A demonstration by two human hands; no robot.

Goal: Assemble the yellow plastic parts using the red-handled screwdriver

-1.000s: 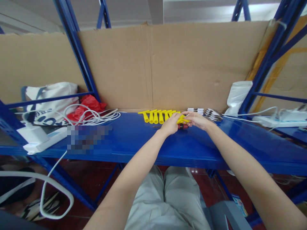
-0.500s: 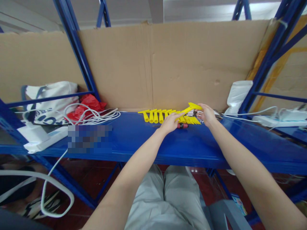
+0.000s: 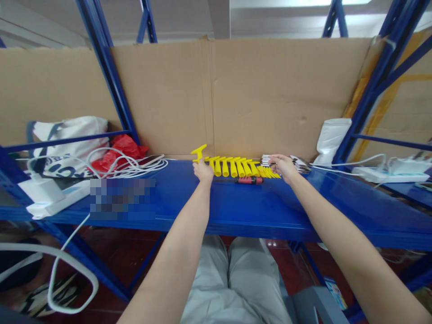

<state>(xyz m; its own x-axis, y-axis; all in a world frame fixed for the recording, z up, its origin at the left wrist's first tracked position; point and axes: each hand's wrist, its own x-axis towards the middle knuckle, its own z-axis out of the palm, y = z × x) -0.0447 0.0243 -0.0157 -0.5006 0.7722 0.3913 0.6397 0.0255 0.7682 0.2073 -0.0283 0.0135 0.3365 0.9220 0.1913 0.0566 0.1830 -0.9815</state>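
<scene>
My left hand (image 3: pixel 203 171) is closed around a yellow T-shaped plastic handle (image 3: pixel 199 151), its crossbar pointing up, at the left end of a row of matching yellow handles (image 3: pixel 233 167) on the blue shelf (image 3: pixel 243 204). My right hand (image 3: pixel 284 167) reaches over the right end, fingers stretched and thumb apart, with no held thing visible. Just left of its fingertips lie white-ended flat pieces (image 3: pixel 266 159), and below them several small yellow wedge-shaped pieces (image 3: pixel 267 172). A red and black screwdriver (image 3: pixel 249 180) lies in front of the row.
Cardboard (image 3: pixel 263 94) stands along the back. At left are a white cloth bag (image 3: pixel 72 144), a red plastic bag (image 3: pixel 123 148), coiled white cables (image 3: pixel 135 164) and a power strip (image 3: pixel 62 198). A white pouch (image 3: pixel 332 139) and another power strip (image 3: pixel 388 173) are at right.
My left hand has carried the yellow handle left to the end of the row and turned it upright. My right hand has let go of it and moved slightly left and down.
</scene>
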